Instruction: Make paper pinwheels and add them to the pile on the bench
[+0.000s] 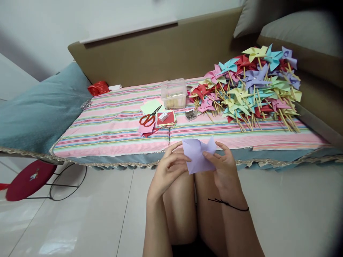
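Observation:
A square of purple paper (197,159) is held up above my knees, its upper right part bent over into a curl. My left hand (171,166) grips its left edge, with fingers behind and in front. On the right side, my right hand (223,162) presses a thumb onto the folded paper near the middle, other fingers behind it. Beyond my hands lie orange-handled scissors (148,120), a stack of coloured paper squares (166,119) with a small white box (163,116) on top, and a small open box of metal pins (190,115).
A big pile of paper pinwheels (252,85) on sticks covers the sofa's right end. A clear plastic box (173,89) with sticks stands at the middle back. To the left are a red plastic bag (98,88) and a dark red stool (30,180) on the floor.

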`<action>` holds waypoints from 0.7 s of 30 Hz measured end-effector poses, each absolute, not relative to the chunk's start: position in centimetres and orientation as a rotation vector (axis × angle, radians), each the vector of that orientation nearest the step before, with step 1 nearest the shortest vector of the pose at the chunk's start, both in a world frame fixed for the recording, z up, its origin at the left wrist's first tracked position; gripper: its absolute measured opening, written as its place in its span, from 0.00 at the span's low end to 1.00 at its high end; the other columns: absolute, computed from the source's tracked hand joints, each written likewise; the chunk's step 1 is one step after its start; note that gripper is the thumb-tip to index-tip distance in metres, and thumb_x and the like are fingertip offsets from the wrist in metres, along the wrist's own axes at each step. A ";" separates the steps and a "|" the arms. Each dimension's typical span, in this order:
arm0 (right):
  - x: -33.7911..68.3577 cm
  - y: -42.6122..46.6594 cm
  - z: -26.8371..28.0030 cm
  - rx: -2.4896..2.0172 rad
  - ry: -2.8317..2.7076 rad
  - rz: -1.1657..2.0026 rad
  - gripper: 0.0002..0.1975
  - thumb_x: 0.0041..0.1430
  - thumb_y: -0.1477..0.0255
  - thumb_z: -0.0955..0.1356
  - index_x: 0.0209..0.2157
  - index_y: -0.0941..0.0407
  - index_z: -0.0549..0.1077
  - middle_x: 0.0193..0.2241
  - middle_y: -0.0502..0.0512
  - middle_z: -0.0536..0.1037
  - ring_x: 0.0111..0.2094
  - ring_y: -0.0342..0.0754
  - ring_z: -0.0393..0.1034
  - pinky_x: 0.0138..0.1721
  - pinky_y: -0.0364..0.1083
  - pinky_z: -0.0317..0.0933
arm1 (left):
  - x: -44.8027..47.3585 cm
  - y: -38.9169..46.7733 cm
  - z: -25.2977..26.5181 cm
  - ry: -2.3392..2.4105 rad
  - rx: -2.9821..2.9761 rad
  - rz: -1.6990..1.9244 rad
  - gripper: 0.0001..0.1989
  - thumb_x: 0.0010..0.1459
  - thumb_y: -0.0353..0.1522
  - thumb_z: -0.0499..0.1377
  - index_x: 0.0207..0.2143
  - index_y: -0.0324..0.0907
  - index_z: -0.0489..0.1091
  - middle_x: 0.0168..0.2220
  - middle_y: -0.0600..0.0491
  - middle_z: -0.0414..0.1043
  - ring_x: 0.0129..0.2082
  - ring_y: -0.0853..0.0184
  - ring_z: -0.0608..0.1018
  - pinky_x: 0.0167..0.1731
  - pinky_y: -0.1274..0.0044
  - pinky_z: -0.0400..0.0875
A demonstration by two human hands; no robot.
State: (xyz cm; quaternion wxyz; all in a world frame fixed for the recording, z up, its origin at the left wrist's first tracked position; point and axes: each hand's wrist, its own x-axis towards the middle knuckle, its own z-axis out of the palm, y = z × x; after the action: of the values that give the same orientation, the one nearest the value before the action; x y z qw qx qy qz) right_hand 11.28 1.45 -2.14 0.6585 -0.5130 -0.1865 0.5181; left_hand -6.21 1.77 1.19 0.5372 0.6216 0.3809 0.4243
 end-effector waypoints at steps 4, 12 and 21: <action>10.7 1.3 -1.6 -1.144 -0.441 1.153 0.39 0.32 0.69 0.79 0.47 0.53 0.61 0.23 0.48 0.80 0.24 0.47 0.74 0.31 0.47 0.67 | -5.6 1.9 1.0 0.958 1.471 1.052 0.02 0.52 0.31 0.64 0.30 0.44 0.77 0.53 0.44 0.67 0.61 0.55 0.62 0.49 0.72 0.69; 10.0 1.1 -0.8 -1.095 -0.472 1.190 0.41 0.30 0.69 0.79 0.47 0.54 0.59 0.21 0.47 0.80 0.22 0.45 0.72 0.29 0.43 0.64 | -3.5 2.3 0.8 1.006 1.361 1.217 0.04 0.50 0.32 0.66 0.25 0.41 0.75 0.37 0.50 0.66 0.37 0.66 0.73 0.33 0.77 0.70; 9.9 1.3 -0.9 -1.085 -0.461 1.167 0.40 0.30 0.69 0.80 0.46 0.53 0.61 0.21 0.48 0.80 0.22 0.45 0.72 0.29 0.44 0.64 | -2.4 2.3 0.9 1.094 1.112 1.331 0.09 0.48 0.34 0.67 0.30 0.42 0.70 0.32 0.55 0.67 0.24 0.75 0.70 0.23 0.81 0.64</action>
State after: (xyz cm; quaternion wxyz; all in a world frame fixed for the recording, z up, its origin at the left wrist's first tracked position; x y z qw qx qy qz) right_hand 9.86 1.28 -0.90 0.6753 -0.4825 -0.2050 0.5188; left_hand -2.42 2.29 0.95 0.5187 0.4637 0.4560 0.5550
